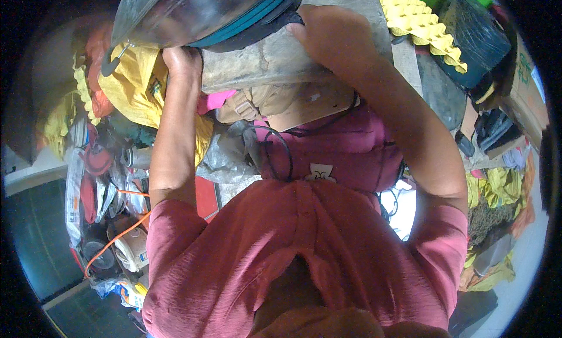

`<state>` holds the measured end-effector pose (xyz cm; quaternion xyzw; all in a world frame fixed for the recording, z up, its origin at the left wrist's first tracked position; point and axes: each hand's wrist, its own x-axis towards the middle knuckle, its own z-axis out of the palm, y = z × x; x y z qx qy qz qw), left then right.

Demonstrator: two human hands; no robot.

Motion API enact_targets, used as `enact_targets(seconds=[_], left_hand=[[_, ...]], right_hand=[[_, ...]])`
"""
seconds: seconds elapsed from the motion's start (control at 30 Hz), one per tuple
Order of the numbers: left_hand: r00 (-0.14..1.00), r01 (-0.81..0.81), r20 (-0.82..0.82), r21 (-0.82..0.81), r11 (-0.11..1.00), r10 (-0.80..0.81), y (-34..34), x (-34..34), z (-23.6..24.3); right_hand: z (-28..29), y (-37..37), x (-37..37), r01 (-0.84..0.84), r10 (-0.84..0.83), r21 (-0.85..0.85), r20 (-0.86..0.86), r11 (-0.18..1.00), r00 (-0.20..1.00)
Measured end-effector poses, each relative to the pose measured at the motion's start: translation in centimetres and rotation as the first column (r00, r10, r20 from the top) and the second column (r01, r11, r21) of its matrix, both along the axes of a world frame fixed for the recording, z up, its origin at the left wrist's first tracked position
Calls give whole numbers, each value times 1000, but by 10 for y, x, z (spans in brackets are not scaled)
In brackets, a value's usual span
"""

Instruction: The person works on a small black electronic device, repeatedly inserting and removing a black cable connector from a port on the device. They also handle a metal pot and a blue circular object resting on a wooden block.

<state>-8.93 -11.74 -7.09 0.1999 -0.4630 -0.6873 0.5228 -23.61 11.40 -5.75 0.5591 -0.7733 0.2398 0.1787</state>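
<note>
A large, glossy dark rounded thing [181, 19] with a teal band near its lower edge fills the top of the view, cut off by the frame; its kind I cannot make out. My right hand [331, 33] is closed at the right end of its lower rim, thumb against the dark edge. On the left, my left hand [182, 60] meets its underside, fingers hidden behind it. A black hook [111, 62] on a metal fitting hangs at the thing's left end. Beneath lies a worn grey-brown board or tabletop [281, 65].
A magenta bag [351, 153] with a black cord rests against my front, beside a tan strap with a buckle [246, 108]. Yellow sacks [137, 83] lie left. An orange cord [120, 235] crosses clutter. Yellow folded strips [418, 24] and a black wrapped bundle [474, 33] stand far right.
</note>
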Motion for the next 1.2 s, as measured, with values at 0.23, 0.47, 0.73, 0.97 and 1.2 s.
enact_targets(seconds=[0.23,0.47,0.73,0.97,1.2], left_hand=[[1000,-16,9,-10,1000,16,-4,0,-6],[999,3,45,-14,1000,-3,-7,4,-5],[999,-19,30,-15,1000,19,7,-2,2],[999,-4,38,4,1000,4,-2,4,-4],[1000,-13,-17,-21,1000,13,3,-2,2]], right_hand=[[17,1,10,32,-23,94,-92,995,995],[-1,-16,-19,-76,76,-35,-10,996,997],[-2,-13,-12,-60,86,-180,143,982,986],[10,-8,-1,-51,50,49,10,998,999],[-4,-12,-11,-40,40,-113,0,993,999]])
